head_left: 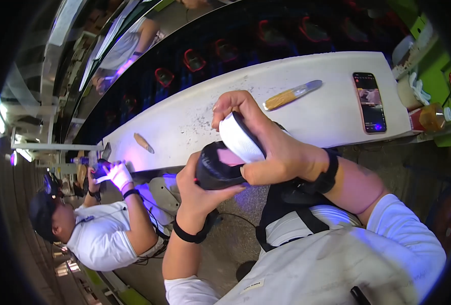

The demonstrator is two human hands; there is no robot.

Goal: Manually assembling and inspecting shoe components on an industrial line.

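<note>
By the long white table's (332, 104) near edge, we are cupping a black, rounded, shoe-like piece (216, 172) in our left hand (197, 190) and clamping its white, textured part (239, 138) in our right hand (279, 152), probably steadying it between opposing grips.

Workshop: co-worker (100, 239) at long bench (332, 109).

Tabletop (337, 117) layout, as I view it remotely.
Left to right: a tool (144, 143), a second tool (291, 95), a phone (370, 104), then, off the end, a bottle (430, 118); nearer my camera, between the hands (271, 145), a shoe (215, 170).
</note>
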